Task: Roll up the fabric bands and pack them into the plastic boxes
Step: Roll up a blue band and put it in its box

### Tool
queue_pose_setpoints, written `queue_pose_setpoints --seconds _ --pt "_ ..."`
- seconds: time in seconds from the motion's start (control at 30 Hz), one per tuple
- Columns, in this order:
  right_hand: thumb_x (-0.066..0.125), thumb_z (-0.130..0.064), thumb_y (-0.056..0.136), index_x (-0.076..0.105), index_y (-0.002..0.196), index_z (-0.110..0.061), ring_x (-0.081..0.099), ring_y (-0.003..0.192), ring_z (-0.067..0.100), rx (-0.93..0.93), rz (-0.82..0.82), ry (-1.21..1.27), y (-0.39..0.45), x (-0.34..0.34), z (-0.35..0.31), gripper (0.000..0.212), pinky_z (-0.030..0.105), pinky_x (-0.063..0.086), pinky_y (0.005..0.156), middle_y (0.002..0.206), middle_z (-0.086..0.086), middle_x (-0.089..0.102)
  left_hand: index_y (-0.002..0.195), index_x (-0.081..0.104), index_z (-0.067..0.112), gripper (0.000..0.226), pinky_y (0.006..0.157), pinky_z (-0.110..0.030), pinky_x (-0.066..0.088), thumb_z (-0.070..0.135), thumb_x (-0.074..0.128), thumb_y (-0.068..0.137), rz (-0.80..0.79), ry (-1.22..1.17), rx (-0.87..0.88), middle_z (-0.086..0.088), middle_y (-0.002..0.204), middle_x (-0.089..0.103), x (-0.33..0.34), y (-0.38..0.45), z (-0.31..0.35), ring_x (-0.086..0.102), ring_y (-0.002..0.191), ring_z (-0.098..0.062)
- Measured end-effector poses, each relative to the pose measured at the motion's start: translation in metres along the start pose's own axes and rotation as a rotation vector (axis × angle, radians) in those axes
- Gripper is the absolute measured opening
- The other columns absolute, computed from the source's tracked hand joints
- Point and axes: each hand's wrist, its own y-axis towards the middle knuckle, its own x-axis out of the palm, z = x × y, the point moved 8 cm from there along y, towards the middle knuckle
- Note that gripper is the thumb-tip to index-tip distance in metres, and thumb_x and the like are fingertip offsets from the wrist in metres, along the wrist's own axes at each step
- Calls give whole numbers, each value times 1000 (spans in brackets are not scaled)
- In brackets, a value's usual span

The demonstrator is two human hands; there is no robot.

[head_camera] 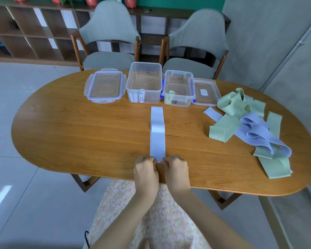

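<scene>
Head view shows the wooden table (79, 132) with most of the work still ahead, as I judge it: a loose heap of green and lilac bands (250, 126) lies unrolled at the right end, well apart from the hands. At the far edge stand two open plastic boxes; the left box (144, 81) holds what look like a few pale rolls at its near wall, the right box (180, 88) one green roll, and both lids lie beside them. The pale lilac band (157, 132) lies flat at the centre, its long axis running straight from the boxes toward the person. The left hand (145, 170) and right hand (176, 169) pinch its near end, fingers curled, seemingly just beginning the roll
</scene>
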Motion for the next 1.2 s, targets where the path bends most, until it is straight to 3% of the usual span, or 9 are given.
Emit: queue_pose_setpoints --seconds 0.1,0.3,0.47,0.53,0.63,0.7,0.9,1.07,1.2 --pt "64 -11 86 68 95 -9 63 82 23 95 51 113 -1 -2 7 10 30 46 70 87 5 68 98 68 6 16 63 -21 30 3 56 87 11 -30 -40 -12 92 62 -2 0 -4 61 80 -30" --pt "60 -11 87 68 83 -2 61 76 31 55 4 41 -4 1 0 13 35 45 66 87 14 62 78 64 4 16 61 -30 33 3 52 89 -20 -50 -60 -8 84 50 0 8 -3 56 71 -32" --pt "53 -12 93 69 94 -3 63 84 30 36 -13 -35 3 3 -4 18 36 48 73 101 14 62 95 68 7 14 65 -27 34 4 56 89 3 -75 -96 -10 93 59 -3 12 -1 60 83 -30" --pt "57 -11 91 68 95 -5 64 86 29 83 40 42 2 0 -1 13 35 48 73 97 11 67 87 65 7 7 61 -26 27 3 59 87 36 -101 -108 -9 85 62 -4 11 -3 59 79 -29" --pt "60 -10 87 65 81 -8 60 74 26 157 73 105 0 -1 4 7 31 40 63 82 8 67 78 61 7 9 58 -26 25 4 60 85 62 -107 -113 -9 76 61 -3 8 -6 58 71 -29" --pt "57 -8 86 52 66 -12 49 62 27 163 46 85 -3 3 3 21 30 30 57 72 8 58 76 62 7 9 57 -29 27 4 58 85 76 -89 -111 -11 75 61 -3 4 -6 56 68 -31" --pt "57 -5 83 37 61 -16 32 57 22 184 99 89 -6 -2 -1 32 29 23 56 62 1 44 82 67 7 9 59 -29 28 4 59 85 101 -120 -152 -11 76 65 -1 4 -8 59 71 -32" --pt "66 -8 80 65 70 -7 65 71 24 263 113 236 -4 -1 9 10 33 49 68 71 4 70 86 69 11 7 63 -31 36 9 62 86 104 -145 -172 -7 78 68 2 3 -11 62 74 -30" --pt "69 -10 80 70 77 -7 66 75 19 269 82 270 -2 -6 11 4 28 49 72 76 2 72 87 69 12 7 62 -28 34 12 62 87 98 -146 -176 -6 79 69 1 3 -14 62 75 -28"
